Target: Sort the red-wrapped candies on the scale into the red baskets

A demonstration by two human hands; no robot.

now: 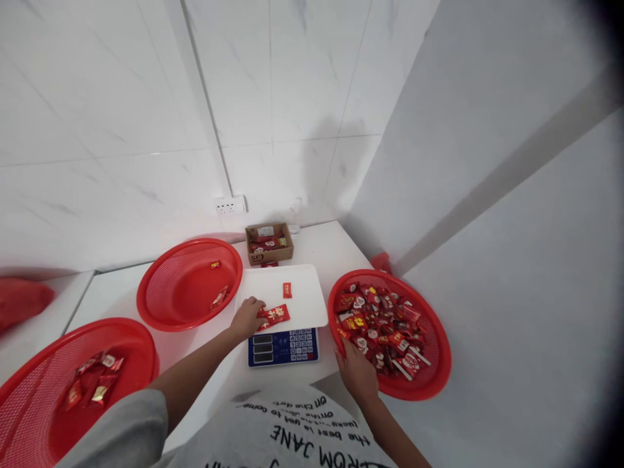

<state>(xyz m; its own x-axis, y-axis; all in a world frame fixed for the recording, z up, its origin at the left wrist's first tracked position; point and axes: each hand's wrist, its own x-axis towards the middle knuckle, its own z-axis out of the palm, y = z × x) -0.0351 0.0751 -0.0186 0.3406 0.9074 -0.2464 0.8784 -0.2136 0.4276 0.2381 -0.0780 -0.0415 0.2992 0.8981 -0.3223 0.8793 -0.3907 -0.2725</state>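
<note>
left grip (247, 318) curls over a red packet (277, 315) (right grip (358, 372) at basket rim (444, 363)).

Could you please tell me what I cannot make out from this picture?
All in the head view:
Dark displays on the blue electronic scale: too small and dim to read.
Red wrapped packet: partly hidden by the left grip.
Round red mesh basket, lower left: cut by the left edge, partly behind the grey sleeve.
Filled round red basket, right: bottom hidden under wrapped pieces.
</note>
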